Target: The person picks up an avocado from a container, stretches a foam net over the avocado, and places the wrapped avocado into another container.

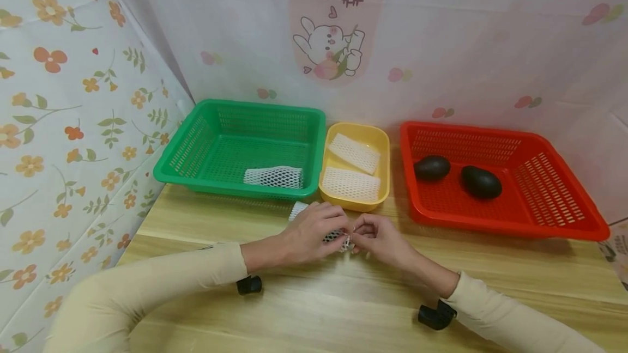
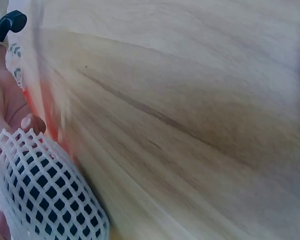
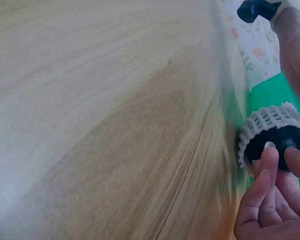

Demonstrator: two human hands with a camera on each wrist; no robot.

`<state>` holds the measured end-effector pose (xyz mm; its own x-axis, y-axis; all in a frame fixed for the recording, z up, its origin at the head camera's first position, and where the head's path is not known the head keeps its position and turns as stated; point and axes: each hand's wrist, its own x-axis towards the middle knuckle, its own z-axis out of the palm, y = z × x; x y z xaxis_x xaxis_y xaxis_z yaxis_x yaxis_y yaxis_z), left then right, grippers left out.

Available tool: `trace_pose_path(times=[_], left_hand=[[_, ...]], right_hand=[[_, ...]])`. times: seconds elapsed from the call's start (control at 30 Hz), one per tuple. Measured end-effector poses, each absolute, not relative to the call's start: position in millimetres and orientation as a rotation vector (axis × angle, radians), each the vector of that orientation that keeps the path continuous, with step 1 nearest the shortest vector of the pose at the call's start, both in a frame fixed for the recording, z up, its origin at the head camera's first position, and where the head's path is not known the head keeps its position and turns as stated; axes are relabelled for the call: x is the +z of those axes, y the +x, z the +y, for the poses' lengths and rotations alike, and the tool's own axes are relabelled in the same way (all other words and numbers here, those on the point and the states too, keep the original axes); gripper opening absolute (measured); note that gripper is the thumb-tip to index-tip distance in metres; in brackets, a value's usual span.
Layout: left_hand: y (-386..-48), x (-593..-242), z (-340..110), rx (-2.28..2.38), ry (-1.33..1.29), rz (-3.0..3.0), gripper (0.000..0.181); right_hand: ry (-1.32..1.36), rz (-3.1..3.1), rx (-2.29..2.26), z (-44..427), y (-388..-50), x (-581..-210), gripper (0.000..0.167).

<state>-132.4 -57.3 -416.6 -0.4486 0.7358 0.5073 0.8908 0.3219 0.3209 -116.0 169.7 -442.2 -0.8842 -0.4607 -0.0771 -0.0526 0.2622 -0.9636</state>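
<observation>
Tabletop (image 1: 304,309) below hands | foam net (image 2: 45,185) on dark fruit (image 3: 275,136) was gripped by left hand (image 1: 314,230), net's rim (image 3: 269,123) pinched by right hand (image 1: 380,238) | prolly soft net, best held mid-body

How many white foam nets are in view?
4: one net in the green basket, a far net and a near net in the yellow tray, and a held net around a dark object between the left hand and right hand. More may be stacked or hidden.
</observation>
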Motion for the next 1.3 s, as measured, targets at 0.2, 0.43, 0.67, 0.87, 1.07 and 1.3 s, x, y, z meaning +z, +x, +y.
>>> trace_pose_path(times=[0.2, 0.43, 0.67, 0.87, 1.07, 1.3], left_hand=[[-133, -417, -58, -0.790, -1.459, -2.351, 0.010], [-134, -421, -56, -0.789, -1.469, -2.337, 0.009], [-131, -424, -54, -0.842, -1.483, -2.316, 0.010], [-130, -423, -53, -0.862, -1.499, -2.312, 0.010], [-132, -421, -58, -0.783, -1.476, -2.358, 0.016], [-134, -418, -65, -0.732, -1.451, -2.446, 0.025]], right_hand=[[-0.460, 2.180, -1.642, 170, -116, -440, 0.007], [-0.440, 2.207, -1.600, 170, -116, -435, 0.009], [-0.454, 2.228, -1.606, 168, -118, -438, 0.007], [-0.489, 2.252, -1.603, 166, -120, -439, 0.008], [-0.500, 2.251, -1.612, 169, -120, -441, 0.006], [-0.469, 2.329, -1.513, 179, -120, -439, 0.014]])
